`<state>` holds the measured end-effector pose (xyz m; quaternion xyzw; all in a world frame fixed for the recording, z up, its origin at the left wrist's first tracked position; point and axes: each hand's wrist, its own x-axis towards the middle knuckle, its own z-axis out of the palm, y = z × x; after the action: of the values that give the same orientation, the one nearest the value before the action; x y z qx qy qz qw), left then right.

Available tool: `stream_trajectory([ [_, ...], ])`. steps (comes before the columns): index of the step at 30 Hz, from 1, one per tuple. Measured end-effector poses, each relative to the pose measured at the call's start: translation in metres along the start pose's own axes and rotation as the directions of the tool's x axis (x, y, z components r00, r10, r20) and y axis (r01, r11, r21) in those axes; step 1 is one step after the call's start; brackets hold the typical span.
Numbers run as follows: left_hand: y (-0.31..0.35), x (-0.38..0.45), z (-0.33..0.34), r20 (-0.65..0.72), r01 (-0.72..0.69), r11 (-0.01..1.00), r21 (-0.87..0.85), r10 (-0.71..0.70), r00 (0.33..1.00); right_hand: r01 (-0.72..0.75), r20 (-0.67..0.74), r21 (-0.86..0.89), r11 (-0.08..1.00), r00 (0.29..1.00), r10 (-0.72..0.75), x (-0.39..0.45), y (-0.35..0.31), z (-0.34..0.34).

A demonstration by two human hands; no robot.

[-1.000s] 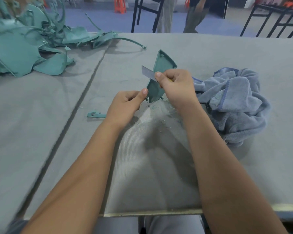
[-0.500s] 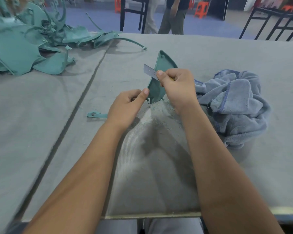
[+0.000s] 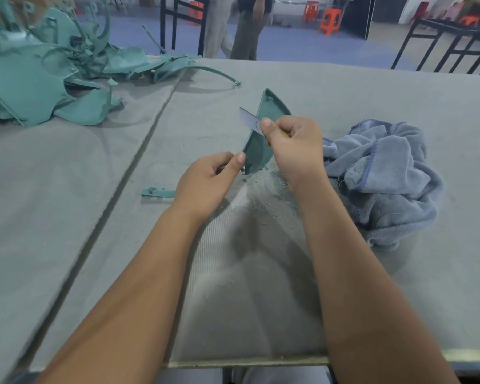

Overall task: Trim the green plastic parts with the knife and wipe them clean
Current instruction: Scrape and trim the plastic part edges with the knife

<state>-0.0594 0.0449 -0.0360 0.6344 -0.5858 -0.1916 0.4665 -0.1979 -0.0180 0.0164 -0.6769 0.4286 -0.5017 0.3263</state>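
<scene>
1. Covering nearly the whole view, one grey felt-topped table [image 3: 344, 87] carries everything, with a dark seam running down its left part.
2. One heap of green plastic parts [image 3: 39, 79] lies at the far left corner, too tangled to count.
3. One crumpled blue towel [image 3: 385, 178] sits at the right, just beside the right forearm.
4. One pointed green part [image 3: 263, 139] stands tilted on its lower edge at the table's middle.
5. Two hands work on it: the left hand [image 3: 208, 184] pinches its lower edge between thumb and curled fingers; the right hand [image 3: 294, 148] is curled around one knife [image 3: 250, 120], its blade laid across the part's left rim.
6. One small green offcut [image 3: 157, 192] lies just left of the left wrist.
7. Fine pale shavings [image 3: 261, 189] are scattered beneath the hands, beyond counting.
</scene>
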Motion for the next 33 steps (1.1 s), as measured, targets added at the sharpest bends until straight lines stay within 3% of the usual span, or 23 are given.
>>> stream_trajectory([
  [7,-0.002,-0.004,0.001,0.017,-0.024,0.999,0.038,0.023,1.000,0.040,-0.113,0.050,0.998,0.993,-0.034,0.014,-0.004,-0.013],
  [12,-0.002,-0.004,0.002,0.019,-0.036,0.999,0.038,0.035,0.999,0.035,-0.016,0.129,0.991,0.999,-0.033,0.014,0.003,-0.021],
  [17,-0.001,-0.002,0.003,-0.029,-0.038,0.995,0.093,0.041,0.999,0.029,0.193,0.127,0.991,0.980,-0.053,0.007,0.001,-0.023],
  [22,-0.001,-0.001,0.002,-0.046,-0.050,0.991,0.125,0.056,0.997,0.003,0.004,0.208,0.978,1.000,-0.004,0.006,-0.007,-0.033],
  [27,-0.001,-0.001,0.003,-0.046,-0.068,0.990,0.127,0.074,0.996,0.036,-0.083,0.020,0.999,0.996,-0.034,0.016,-0.013,-0.039],
  [33,-0.003,-0.001,0.004,-0.054,-0.061,0.987,0.149,0.070,0.996,0.105,-0.060,-0.231,0.967,0.991,-0.122,0.023,-0.022,-0.039],
])
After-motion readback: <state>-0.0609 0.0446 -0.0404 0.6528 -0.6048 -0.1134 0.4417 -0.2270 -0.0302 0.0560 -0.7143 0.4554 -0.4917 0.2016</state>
